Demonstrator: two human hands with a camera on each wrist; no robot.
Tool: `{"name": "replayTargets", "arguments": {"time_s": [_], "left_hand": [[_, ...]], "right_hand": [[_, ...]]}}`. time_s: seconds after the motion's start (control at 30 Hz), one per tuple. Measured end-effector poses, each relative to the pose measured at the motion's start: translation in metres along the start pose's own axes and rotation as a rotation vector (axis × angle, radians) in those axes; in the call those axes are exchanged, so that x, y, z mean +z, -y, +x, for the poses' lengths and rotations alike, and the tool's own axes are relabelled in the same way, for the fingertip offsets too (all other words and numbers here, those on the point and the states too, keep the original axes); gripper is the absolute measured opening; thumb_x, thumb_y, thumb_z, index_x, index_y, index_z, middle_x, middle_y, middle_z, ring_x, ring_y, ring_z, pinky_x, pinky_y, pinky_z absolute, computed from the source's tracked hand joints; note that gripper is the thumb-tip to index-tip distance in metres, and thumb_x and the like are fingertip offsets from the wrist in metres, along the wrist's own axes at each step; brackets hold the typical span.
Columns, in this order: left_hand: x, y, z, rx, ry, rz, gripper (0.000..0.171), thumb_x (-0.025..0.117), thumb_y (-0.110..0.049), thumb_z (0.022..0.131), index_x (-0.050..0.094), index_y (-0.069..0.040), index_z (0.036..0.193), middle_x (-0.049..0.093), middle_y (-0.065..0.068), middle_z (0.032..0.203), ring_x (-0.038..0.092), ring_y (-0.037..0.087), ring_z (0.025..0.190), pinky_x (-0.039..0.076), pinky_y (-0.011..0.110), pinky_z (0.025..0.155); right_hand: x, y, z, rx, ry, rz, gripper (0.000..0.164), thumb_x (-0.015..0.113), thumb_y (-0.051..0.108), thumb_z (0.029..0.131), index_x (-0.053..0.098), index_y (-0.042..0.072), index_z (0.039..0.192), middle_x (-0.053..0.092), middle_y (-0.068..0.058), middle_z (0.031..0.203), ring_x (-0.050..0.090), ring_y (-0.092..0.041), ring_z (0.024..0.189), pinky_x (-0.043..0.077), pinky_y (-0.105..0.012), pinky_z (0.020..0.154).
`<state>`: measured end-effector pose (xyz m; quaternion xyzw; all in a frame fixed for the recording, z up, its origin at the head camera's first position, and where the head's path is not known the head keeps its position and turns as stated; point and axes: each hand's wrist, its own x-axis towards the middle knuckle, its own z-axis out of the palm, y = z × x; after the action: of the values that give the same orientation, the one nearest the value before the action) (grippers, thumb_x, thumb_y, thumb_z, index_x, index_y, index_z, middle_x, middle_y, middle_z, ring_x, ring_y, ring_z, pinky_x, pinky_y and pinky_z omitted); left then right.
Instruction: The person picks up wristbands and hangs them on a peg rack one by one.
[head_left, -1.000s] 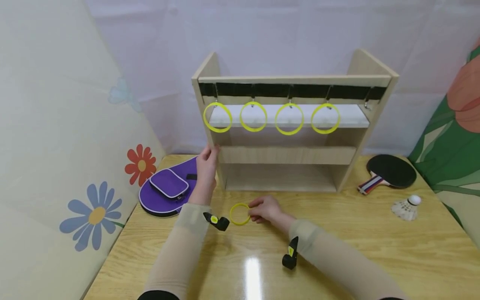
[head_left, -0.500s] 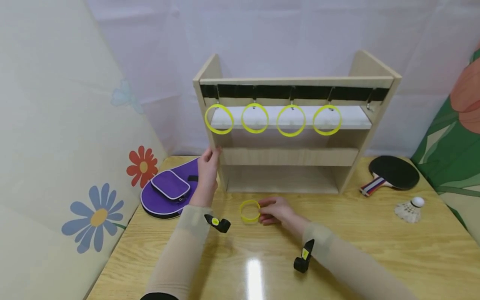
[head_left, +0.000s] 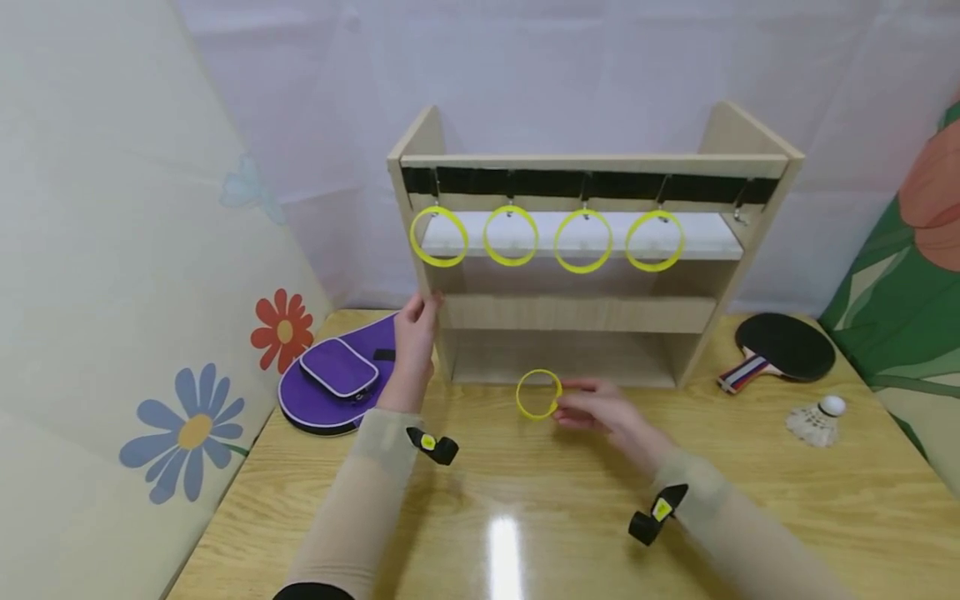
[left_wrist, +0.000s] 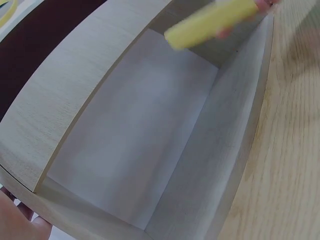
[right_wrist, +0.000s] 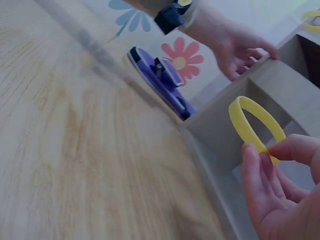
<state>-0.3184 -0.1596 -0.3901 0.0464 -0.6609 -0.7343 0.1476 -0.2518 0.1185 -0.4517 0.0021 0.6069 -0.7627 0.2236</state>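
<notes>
My right hand (head_left: 600,408) pinches a yellow wristband (head_left: 519,400) between thumb and fingertips, holding it up in front of the shelf's bottom compartment. In the right wrist view the wristband (right_wrist: 245,125) shows as a thin flat loop. My left hand (head_left: 415,333) grips the left side panel of the small wooden shelf (head_left: 577,314), thumb and fingers at its front edge. Several matching yellow wristbands (head_left: 582,269) hang in a row from metal hooks along the shelf's black strip (head_left: 547,182). The rightmost hook (head_left: 740,217) bears nothing.
On the wooden table (head_left: 420,533), a purple paddle case (head_left: 341,371) lies left of the shelf, partly behind my left hand. A black table tennis paddle (head_left: 787,346) and a shuttlecock (head_left: 816,423) lie to the right. A pale cloth wall (head_left: 570,67) rises behind.
My right hand has moved right and toward the shelf, lifting the wristband up off the table area and tilting it upright. My left hand has stayed on the side panel.
</notes>
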Motion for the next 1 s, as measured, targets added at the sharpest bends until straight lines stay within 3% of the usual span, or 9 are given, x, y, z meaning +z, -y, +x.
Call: {"name": "replayTargets", "arguments": {"time_s": [0.07,0.13,0.27,0.4,0.63,0.8,1.0], "left_hand": [[-0.001,0.0,0.0,0.007,-0.002,0.001,0.04,0.058,-0.025,0.098,0.061,-0.009,0.135,0.061,0.013,0.13,0.053,0.011,0.103,0.042,0.025,0.092],[-0.001,0.001,0.0,0.017,0.001,-0.002,0.04,0.057,-0.024,0.099,0.061,-0.008,0.135,0.061,0.015,0.131,0.052,0.011,0.103,0.042,0.026,0.092],[0.0,0.001,0.0,0.027,0.005,-0.006,0.041,0.057,-0.023,0.099,0.06,-0.007,0.136,0.059,0.018,0.134,0.052,0.011,0.104,0.042,0.025,0.093],[0.0,0.001,0.0,0.024,0.014,-0.013,0.042,0.057,-0.023,0.099,0.058,-0.009,0.138,0.057,0.02,0.139,0.053,0.012,0.106,0.042,0.027,0.095],[0.0,0.001,0.001,0.017,0.018,-0.009,0.041,0.055,-0.023,0.1,0.058,-0.011,0.139,0.059,0.017,0.135,0.054,0.01,0.104,0.043,0.025,0.093],[0.0,0.0,0.0,0.017,0.012,-0.011,0.041,0.055,-0.023,0.1,0.058,-0.01,0.139,0.06,0.019,0.133,0.055,0.01,0.1,0.044,0.025,0.091],[0.001,0.0,0.0,0.023,0.014,-0.009,0.042,0.056,-0.023,0.099,0.058,-0.01,0.139,0.058,0.021,0.136,0.055,0.011,0.101,0.043,0.024,0.091]], "right_hand": [[-0.006,0.006,-0.006,-0.023,0.018,0.014,0.052,0.052,-0.008,0.094,0.03,-0.022,0.14,0.07,-0.002,0.081,0.069,-0.01,0.072,0.058,-0.023,0.072],[-0.012,0.013,-0.012,-0.04,0.03,0.034,0.044,0.051,-0.01,0.093,0.038,-0.02,0.134,0.071,-0.002,0.08,0.07,-0.01,0.072,0.059,-0.024,0.073],[-0.022,0.029,-0.029,-0.077,0.048,0.089,0.022,0.05,-0.011,0.092,0.061,0.0,0.107,0.073,-0.003,0.078,0.072,-0.012,0.071,0.059,-0.026,0.072],[-0.032,0.048,-0.047,-0.141,0.077,0.129,0.03,0.048,-0.012,0.094,0.068,0.011,0.092,0.074,-0.004,0.079,0.072,-0.013,0.074,0.059,-0.025,0.071],[-0.05,0.081,-0.071,-0.278,0.125,0.204,0.03,0.049,-0.009,0.097,0.073,0.008,0.096,0.075,-0.006,0.087,0.073,-0.016,0.083,0.059,-0.026,0.078],[-0.062,0.1,-0.084,-0.373,0.139,0.336,0.029,0.046,-0.012,0.097,0.073,0.0,0.097,0.075,-0.012,0.089,0.074,-0.022,0.083,0.059,-0.03,0.079],[-0.071,0.124,-0.1,-0.46,0.073,0.346,0.028,0.046,-0.009,0.099,0.073,0.0,0.101,0.074,-0.011,0.09,0.073,-0.02,0.085,0.059,-0.028,0.078]]}}
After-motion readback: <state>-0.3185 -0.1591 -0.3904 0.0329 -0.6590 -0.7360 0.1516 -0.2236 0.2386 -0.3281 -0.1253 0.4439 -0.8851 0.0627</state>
